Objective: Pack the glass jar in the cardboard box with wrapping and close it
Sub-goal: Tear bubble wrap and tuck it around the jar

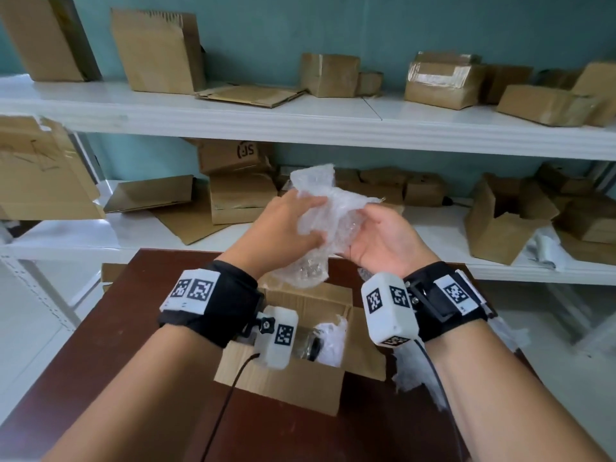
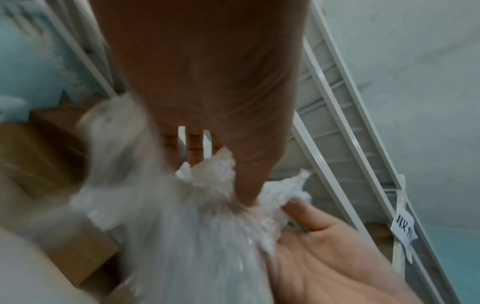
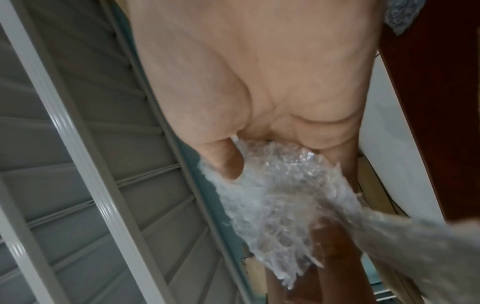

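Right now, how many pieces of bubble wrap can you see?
3: one held by left hand and right hand, one inside the open box, one on the table under the right forearm. More may be hidden.

Your right hand (image 3: 259,86) fills upper centre of frame, palm toward camera. Thumb (image 3: 221,158) presses into bubble wrap (image 3: 280,197) bunched at centre, running blurred to lower right corner. Your other hand's fingers (image 3: 327,242) show behind wrap, low centre. White shelf frame (image 3: 78,144) slants across left side. Dark red table (image 3: 441,102) at right edge.
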`<state>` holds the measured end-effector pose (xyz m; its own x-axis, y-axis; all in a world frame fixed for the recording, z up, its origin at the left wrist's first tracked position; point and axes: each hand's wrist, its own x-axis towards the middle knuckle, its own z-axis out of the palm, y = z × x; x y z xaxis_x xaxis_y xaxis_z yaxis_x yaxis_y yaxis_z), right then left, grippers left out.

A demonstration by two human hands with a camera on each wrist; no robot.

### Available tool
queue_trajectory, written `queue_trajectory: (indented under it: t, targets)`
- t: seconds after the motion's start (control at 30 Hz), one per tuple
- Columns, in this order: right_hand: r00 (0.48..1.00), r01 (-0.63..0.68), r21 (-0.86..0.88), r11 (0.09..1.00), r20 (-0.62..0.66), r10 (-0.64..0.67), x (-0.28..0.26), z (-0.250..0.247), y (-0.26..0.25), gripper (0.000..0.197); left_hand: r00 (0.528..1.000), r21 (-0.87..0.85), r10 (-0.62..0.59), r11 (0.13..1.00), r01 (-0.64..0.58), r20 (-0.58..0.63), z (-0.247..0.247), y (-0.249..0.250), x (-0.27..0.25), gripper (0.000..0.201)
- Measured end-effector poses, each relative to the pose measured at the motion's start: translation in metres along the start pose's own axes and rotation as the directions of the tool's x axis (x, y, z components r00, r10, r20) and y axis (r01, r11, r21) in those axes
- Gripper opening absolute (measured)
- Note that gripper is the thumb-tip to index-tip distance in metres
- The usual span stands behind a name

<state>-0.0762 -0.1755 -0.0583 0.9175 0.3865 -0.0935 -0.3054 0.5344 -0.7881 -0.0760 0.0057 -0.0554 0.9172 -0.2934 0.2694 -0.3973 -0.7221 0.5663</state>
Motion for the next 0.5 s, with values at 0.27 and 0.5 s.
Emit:
queue_trajectory:
  t: [0.27,0.5]
  targets:
    - [0.996,-0.071,-0.219,0.973,0.044,0.083,-0.012,-0.005,0.004,0.056,1.0,-0.031,0.022,0.999,-0.022,0.007,-0.017,-0.003,-0.012,0.018]
    - [0.993,-0.104,-0.482,0.87,-0.105,0.061,-0.011,-0.017,0.013,0.06,0.992,-0.2,0.109,0.975,-0.093,0.069,-0.015,0.001,-0.01,0.011]
